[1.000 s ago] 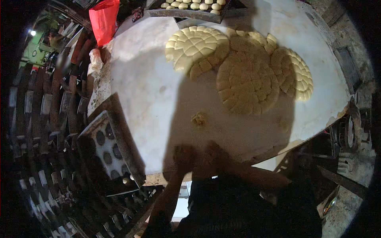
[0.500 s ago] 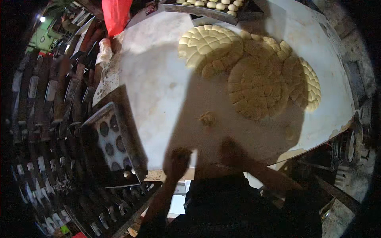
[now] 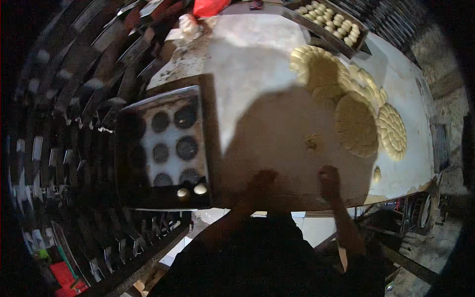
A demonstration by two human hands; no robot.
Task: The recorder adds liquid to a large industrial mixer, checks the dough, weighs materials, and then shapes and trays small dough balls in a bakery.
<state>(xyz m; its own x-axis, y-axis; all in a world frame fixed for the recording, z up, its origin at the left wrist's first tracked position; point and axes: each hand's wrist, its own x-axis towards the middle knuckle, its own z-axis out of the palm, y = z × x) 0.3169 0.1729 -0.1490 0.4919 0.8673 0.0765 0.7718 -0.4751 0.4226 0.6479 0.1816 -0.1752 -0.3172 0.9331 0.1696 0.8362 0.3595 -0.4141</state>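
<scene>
My left hand (image 3: 262,180) lies low over the near part of the table, in deep shadow; its fingers are too dark to make out. To its right, my right hand (image 3: 329,176) is curled into a rounded shape at the tabletop, and whatever is under its fingers is hidden. Just beyond the hands sits a small lump of dough (image 3: 312,142). Farther right lie flat dough rounds cut into many pieces: a shaded round (image 3: 356,123), a lit round (image 3: 392,131) and a partly shaded round (image 3: 324,72). A single small dough piece (image 3: 377,174) rests near the right edge.
At the left, a dark metal tray (image 3: 204,133) with round dark marks holds two dough balls (image 3: 200,188) in its near corner. Another tray (image 3: 324,33) with several dough balls stands at the far right. A red bag (image 3: 210,7) is at the far edge of the white table (image 3: 252,37).
The view has turned left, so the marked tray shows more fully and the dough rounds sit farther right. My right hand has a more curled outline; both hands stay near the table's front.
</scene>
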